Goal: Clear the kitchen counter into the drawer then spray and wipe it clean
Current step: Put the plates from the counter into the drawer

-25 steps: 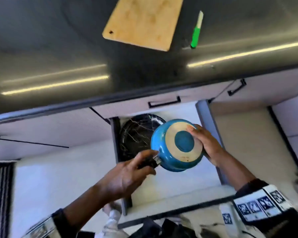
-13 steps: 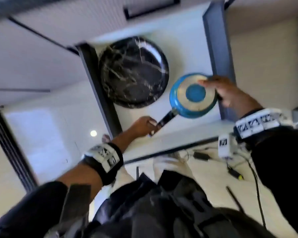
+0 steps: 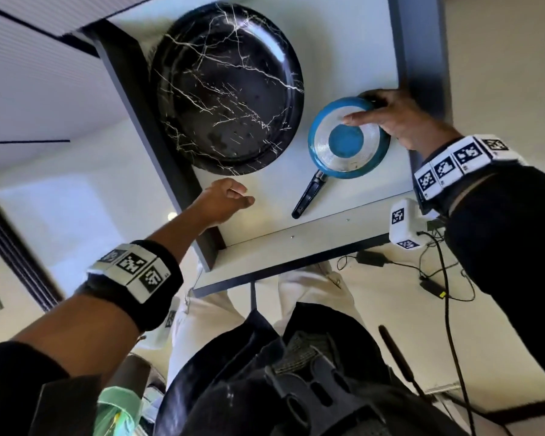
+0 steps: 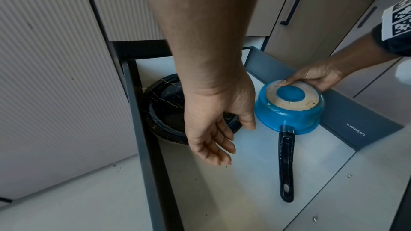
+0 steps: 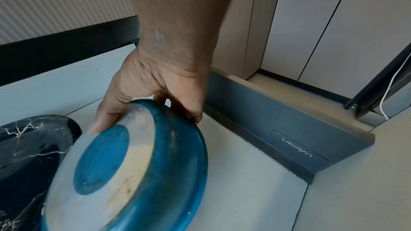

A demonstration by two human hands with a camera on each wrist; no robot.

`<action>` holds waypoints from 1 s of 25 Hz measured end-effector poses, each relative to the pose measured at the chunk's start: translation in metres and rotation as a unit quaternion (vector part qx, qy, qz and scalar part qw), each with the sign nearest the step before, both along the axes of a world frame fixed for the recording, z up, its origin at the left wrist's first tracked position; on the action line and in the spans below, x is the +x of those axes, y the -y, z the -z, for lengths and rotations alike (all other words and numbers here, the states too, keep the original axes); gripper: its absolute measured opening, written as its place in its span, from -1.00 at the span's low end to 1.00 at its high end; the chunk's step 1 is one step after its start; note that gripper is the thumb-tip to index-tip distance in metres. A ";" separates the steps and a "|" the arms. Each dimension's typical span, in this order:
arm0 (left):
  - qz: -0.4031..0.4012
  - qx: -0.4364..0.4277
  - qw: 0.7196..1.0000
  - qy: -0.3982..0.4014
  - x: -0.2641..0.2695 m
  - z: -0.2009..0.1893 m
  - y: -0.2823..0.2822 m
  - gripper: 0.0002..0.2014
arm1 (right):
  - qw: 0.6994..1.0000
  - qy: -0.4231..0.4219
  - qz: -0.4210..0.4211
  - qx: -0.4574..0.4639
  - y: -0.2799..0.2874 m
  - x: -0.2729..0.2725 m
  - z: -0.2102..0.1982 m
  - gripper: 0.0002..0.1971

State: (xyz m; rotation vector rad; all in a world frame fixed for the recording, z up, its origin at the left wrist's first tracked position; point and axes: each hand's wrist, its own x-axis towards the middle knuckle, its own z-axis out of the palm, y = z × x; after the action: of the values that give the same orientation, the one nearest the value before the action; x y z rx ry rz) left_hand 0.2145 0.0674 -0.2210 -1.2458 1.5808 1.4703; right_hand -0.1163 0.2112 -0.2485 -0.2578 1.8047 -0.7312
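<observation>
1. Your left hand (image 3: pixel 225 201) has let go of the blue saucepan's handle (image 4: pixel 285 162); it now hangs relaxed, holding nothing.
2. Your right hand (image 3: pixel 400 116) curls over the blue saucepan (image 3: pixel 348 141), thumb on its base, fingers round the rim.
3. The pan now sits upside down on the drawer (image 3: pixel 422 42) floor, right of the black marbled pan (image 3: pixel 227 86): this item is nearly stowed.
4. Its long axis runs along the handle, which points toward the drawer's near edge.
</observation>
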 end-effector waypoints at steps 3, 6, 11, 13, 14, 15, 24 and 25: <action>0.001 -0.007 1.000 0.006 0.005 0.000 -0.002 -0.61 | 0.994 -0.050 -0.071 0.068 0.005 0.003 0.002 -0.19; 0.007 -0.008 1.000 0.002 0.011 0.000 -0.013 -0.60 | 0.987 -0.089 -0.105 0.086 0.001 0.007 0.007 -0.24; 0.050 -0.017 0.999 0.004 0.032 0.005 -0.032 -0.58 | 0.979 -0.127 -0.122 0.102 -0.015 0.011 0.026 0.05; 0.125 0.031 0.992 -0.004 0.042 0.005 -0.042 -0.49 | 0.975 -0.142 -0.129 0.113 -0.023 0.013 0.030 0.09; 0.176 0.066 0.982 -0.005 0.047 0.003 -0.047 -0.43 | 0.971 -0.161 -0.136 0.117 -0.026 0.016 0.030 0.03; 0.228 0.096 0.969 -0.002 0.052 0.001 -0.052 -0.35 | 0.964 -0.189 -0.143 0.118 -0.025 0.021 0.026 -0.03; 0.512 -0.196 0.827 -0.124 0.083 -0.016 -0.084 -0.44 | 0.913 -0.305 -0.268 -0.037 -0.054 0.140 -0.061 -0.35; 0.510 -0.213 0.822 -0.138 0.085 -0.017 -0.081 -0.47 | 0.912 -0.309 -0.266 -0.040 -0.063 0.150 -0.071 -0.39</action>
State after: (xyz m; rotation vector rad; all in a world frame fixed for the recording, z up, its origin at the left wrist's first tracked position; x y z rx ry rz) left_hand 0.2991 0.1479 -0.2042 -0.1902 2.3131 0.6040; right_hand 0.0335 0.2737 -0.1777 -1.0916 2.1445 -0.3407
